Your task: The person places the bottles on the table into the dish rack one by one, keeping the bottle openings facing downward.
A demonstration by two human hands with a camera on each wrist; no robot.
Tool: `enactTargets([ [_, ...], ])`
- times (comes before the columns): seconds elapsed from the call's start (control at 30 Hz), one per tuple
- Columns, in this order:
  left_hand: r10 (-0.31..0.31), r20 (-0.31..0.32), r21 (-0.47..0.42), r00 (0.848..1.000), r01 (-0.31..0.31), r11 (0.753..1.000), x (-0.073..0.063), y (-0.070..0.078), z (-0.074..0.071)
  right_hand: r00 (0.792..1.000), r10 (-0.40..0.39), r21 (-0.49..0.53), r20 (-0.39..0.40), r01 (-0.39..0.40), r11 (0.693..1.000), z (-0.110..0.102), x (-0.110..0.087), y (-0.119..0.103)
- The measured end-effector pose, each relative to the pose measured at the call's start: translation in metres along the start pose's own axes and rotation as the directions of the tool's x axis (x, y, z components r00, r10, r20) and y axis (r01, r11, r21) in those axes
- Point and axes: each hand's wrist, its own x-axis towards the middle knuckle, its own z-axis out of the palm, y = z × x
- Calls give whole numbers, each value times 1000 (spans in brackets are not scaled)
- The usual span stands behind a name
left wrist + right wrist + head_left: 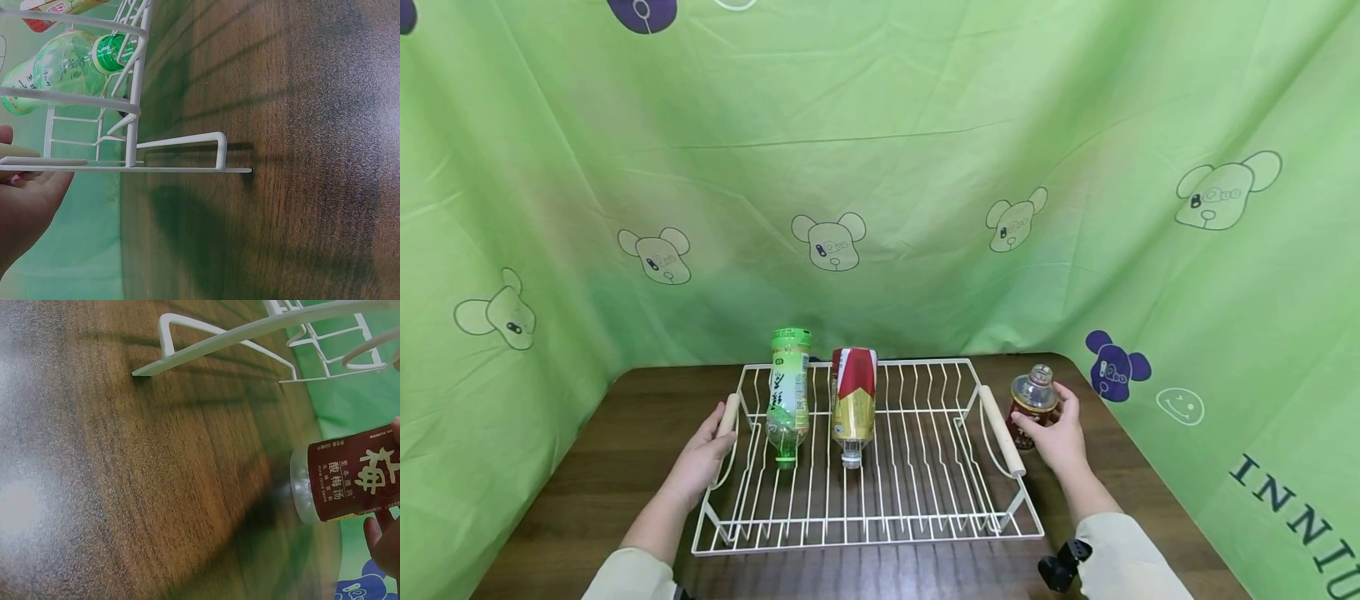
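A white wire dish rack (865,545) stands on the table, with a wooden handle on each side. My left hand (700,454) grips the rack's left handle (728,415), thumb on the near side. Inside the rack, a green-labelled plastic bottle (788,375) and a red-and-gold-labelled bottle (853,387) rest neck down, tilted toward me. To the right of the rack, my right hand (1063,437) holds a dark red plum juice bottle (1032,400) around its label. This bottle is upright with its mouth uncapped, and its clear base (302,484) shows close over the table in the right wrist view.
The rack's right handle (1002,431) lies between the rack slots and the plum juice bottle. Under everything is a dark brown wooden table (587,467). Green cloth (880,167) printed with bear heads hangs behind and along both sides.
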Motion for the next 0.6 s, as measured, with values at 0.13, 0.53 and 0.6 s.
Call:
enactTargets([
  [0.13, -7, -1, 4, 1000, 7, 1000, -1, 2, 0, 1000, -6, -1, -22, 6, 1000, -1, -1, 1],
  [0.53, -11, -5, -1, 1000, 11, 1000, -2, 3, 0, 998, -37, 4, -54, 37, 999, -11, -7, -18],
  [0.6, 2, -2, -8, 1000, -2, 1000, -2, 2, 0, 997, -43, -3, -58, 43, 999, -12, -8, -22],
])
